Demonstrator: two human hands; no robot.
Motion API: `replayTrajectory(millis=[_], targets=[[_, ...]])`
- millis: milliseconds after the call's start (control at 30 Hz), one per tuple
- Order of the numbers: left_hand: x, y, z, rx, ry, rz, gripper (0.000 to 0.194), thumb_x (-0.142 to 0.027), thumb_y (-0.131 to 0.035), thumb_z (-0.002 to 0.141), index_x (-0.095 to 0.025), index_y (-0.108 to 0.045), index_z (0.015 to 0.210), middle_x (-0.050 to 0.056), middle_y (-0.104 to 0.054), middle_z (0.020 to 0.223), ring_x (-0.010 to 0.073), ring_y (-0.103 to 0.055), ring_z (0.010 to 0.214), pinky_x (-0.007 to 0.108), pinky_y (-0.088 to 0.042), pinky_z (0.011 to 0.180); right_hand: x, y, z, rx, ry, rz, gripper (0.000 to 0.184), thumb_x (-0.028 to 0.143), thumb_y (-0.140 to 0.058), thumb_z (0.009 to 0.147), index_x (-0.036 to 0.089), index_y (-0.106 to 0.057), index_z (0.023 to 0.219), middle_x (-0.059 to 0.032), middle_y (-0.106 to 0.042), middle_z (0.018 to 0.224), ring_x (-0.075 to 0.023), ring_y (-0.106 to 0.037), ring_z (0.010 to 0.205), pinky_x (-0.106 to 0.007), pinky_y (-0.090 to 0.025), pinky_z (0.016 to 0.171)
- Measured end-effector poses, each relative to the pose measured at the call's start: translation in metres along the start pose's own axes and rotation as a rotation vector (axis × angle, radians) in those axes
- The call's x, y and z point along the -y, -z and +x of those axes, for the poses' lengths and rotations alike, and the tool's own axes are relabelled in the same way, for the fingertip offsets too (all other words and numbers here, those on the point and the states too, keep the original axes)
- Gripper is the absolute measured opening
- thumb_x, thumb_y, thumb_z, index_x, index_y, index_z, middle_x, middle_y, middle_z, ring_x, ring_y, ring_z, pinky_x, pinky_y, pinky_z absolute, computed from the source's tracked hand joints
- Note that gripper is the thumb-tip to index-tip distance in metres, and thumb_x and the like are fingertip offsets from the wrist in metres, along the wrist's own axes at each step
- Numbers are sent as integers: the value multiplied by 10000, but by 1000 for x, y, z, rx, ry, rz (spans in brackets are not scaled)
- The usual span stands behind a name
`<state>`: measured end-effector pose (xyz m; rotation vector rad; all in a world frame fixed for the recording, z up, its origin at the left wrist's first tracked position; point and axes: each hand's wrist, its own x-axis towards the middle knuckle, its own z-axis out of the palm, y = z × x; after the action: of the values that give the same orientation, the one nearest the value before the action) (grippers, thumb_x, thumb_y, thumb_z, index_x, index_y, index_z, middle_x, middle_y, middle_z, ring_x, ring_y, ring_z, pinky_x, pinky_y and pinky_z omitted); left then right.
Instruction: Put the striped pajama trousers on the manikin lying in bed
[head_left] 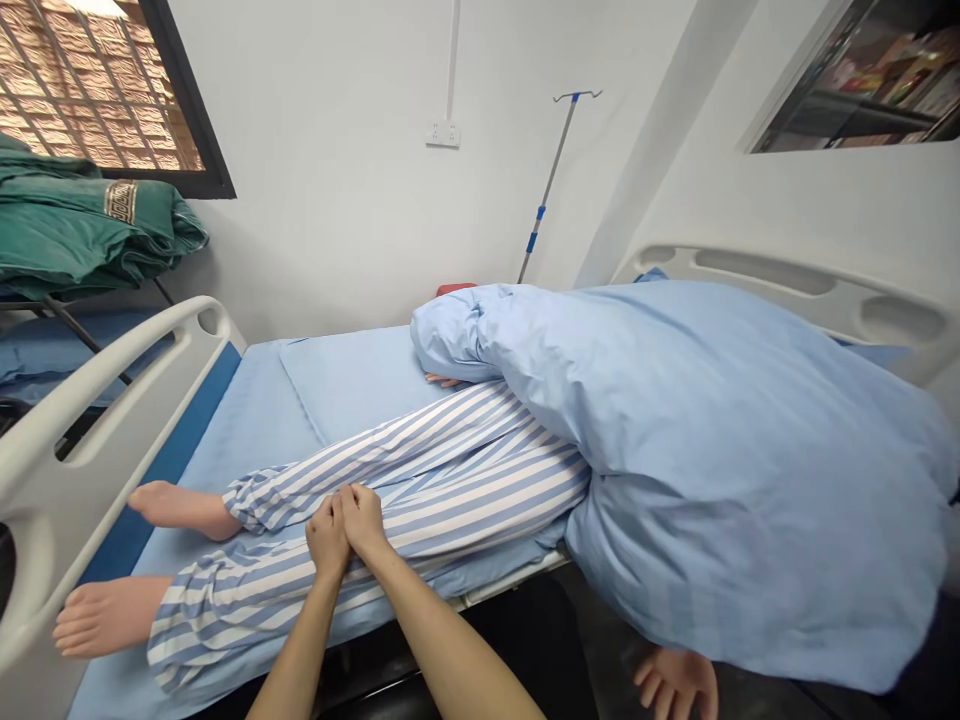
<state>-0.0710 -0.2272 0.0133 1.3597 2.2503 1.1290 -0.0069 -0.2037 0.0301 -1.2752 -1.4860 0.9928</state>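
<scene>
Side by side, touching at the thumbs, my left hand (328, 537) and my right hand (362, 518) rest on the nearer leg of the blue-and-white striped trousers (480, 500), around knee height. The fingers of both curl down over the cloth and their tips are hidden; they look closed on the trouser leg. The trousers are on a figure lying on its back, its bare feet (112, 615) at the left. I cannot tell whether it is a person or a manikin. A light blue quilt (712, 430) is bunched over its upper body.
A bed with a blue sheet (352, 365) has a white footboard (127, 370) at left and a headboard (787, 280) at right. A palm-up hand (677, 682) hangs below the quilt. An IV pole (553, 180) stands by the wall; green cloth (82, 225) lies piled at left.
</scene>
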Motion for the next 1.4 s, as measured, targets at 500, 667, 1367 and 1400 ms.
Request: replayTrajectory(millis=[500, 667, 1367, 1400], targets=[[-9, -6, -4, 29, 17, 153, 345, -367, -352, 825, -190, -394, 531, -10, -449, 533, 121, -364, 557, 245, -207, 556, -35, 50, -1, -44, 122, -263, 385, 305, -359, 883, 179, -375, 520, 53, -347, 468, -87, -329, 477, -243, -192, 514], [-10, -7, -6, 36, 30, 194, 339, -375, -354, 820, -194, -397, 537, -12, -436, 536, 124, -341, 553, 243, -200, 550, -36, 50, -1, -60, 134, -266, 385, 304, -360, 882, 179, -392, 519, 48, -376, 468, -89, -343, 477, -243, -192, 512], [-40, -40, -18, 66, -76, -98, 350, -366, -313, 851, -201, -465, 583, 16, -540, 575, 138, -460, 578, 255, -291, 586, -38, 55, 3, -98, 61, -41, 390, 361, -346, 882, 185, -390, 536, 39, -408, 495, -102, -378, 518, -210, -262, 499], [-39, -40, -18, 66, -81, -96, 351, -365, -311, 854, -201, -456, 580, 15, -535, 566, 137, -457, 571, 255, -286, 583, -39, 55, 3, -99, 60, -41, 387, 364, -352, 880, 186, -390, 539, 39, -409, 497, -103, -379, 519, -211, -265, 500]])
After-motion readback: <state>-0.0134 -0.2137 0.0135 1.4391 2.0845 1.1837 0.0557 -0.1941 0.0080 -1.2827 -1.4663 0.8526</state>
